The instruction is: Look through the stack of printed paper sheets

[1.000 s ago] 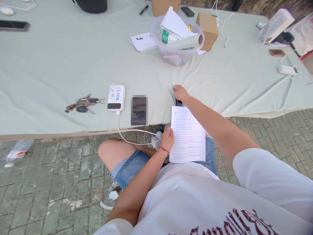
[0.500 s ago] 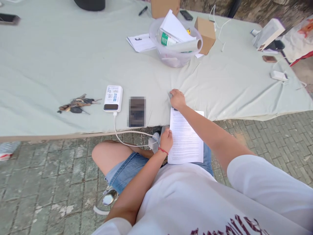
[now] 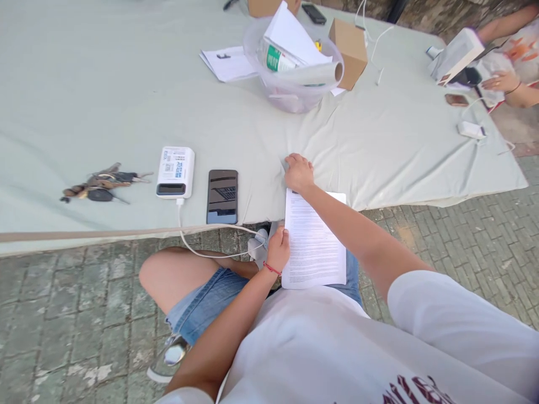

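Note:
My left hand (image 3: 278,249) is closed on the left edge of a stack of printed sheets (image 3: 315,247), thumb on top, with a red cord round the wrist. The sheets lie partly over my lap, their top end at the table edge. Just beyond that top end, my right hand (image 3: 300,173) rests at the tablecloth with fingers curled under; what they hold, if anything, is hidden. To the left lie a dark phone (image 3: 222,196), a white power bank (image 3: 176,172) with a white cable (image 3: 183,235) hanging over the edge, and a bunch of keys (image 3: 103,184).
A clear plastic bowl (image 3: 290,100) holding papers, a bottle and a roll stands farther back, beside a cardboard box (image 3: 348,53) and loose papers (image 3: 229,63). At the far right, another person's hand (image 3: 502,82) is near a white box (image 3: 458,56). The pale tablecloth (image 3: 105,101) has wrinkles.
My view has shifted slightly, so the table items appear farther left. Another person's arms have come into view at the far right. My hands keep nearly the same places at the sheets.

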A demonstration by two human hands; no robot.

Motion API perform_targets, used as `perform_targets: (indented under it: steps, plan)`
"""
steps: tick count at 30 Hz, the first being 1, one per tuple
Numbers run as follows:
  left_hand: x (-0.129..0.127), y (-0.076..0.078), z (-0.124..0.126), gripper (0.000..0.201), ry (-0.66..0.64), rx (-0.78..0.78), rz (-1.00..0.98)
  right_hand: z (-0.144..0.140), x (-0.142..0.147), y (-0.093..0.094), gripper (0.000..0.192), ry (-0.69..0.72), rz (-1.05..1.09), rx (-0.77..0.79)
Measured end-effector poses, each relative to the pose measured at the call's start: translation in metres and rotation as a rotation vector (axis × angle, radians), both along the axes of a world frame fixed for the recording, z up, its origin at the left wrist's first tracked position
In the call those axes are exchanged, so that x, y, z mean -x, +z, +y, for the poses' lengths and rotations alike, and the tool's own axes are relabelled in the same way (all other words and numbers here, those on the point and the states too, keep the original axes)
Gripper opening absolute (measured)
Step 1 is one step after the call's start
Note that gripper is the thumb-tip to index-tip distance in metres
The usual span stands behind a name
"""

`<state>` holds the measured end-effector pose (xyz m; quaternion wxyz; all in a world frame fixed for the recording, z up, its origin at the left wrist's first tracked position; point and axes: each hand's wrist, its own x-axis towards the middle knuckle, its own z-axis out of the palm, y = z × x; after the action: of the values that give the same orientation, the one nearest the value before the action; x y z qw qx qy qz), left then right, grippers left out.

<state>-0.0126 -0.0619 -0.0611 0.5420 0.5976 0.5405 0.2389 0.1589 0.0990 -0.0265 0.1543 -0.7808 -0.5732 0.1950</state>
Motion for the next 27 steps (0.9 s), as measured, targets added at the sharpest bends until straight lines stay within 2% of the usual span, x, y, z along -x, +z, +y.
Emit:
perform_targets:
  steps: [4,7,10,13,16,19,21,23,25,27]
  plan:
    - [0.007,-0.001,-0.004,0.027,-0.013,-0.008,0.019,0.010,-0.006,-0.002,0.036,0.016,0.060,-0.004]
    - [0.015,-0.004,-0.007,0.026,0.022,-0.007,0.019,0.027,-0.017,0.000,0.037,-0.036,0.147,-0.030]
    - [0.023,-0.007,-0.011,0.023,0.090,-0.010,0.001,0.040,-0.039,0.010,0.050,-0.190,0.311,-0.119]
    - [0.028,-0.010,-0.014,0.026,0.148,-0.007,-0.008,0.026,-0.068,0.024,0.052,-0.394,0.436,-0.242]
    - [0.029,-0.014,-0.017,0.028,0.196,0.010,-0.026,-0.028,-0.088,0.032,0.041,-0.538,0.502,-0.366]
    - [0.026,-0.017,-0.019,0.029,0.234,0.026,-0.077,-0.109,-0.090,0.028,0.032,-0.614,0.569,-0.351]
    - [0.025,-0.019,-0.020,0.030,0.251,0.052,-0.113,-0.162,-0.083,0.021,0.033,-0.619,0.638,-0.280]
    - [0.024,-0.019,-0.021,0.031,0.264,0.095,-0.147,-0.203,-0.073,0.014,0.037,-0.599,0.719,-0.179]
    - [0.024,-0.018,-0.021,0.031,0.277,0.138,-0.182,-0.229,-0.062,0.012,0.042,-0.559,0.790,-0.060]
    - [0.023,-0.016,-0.021,0.029,0.298,0.168,-0.221,-0.242,-0.053,0.012,0.045,-0.487,0.888,0.066]
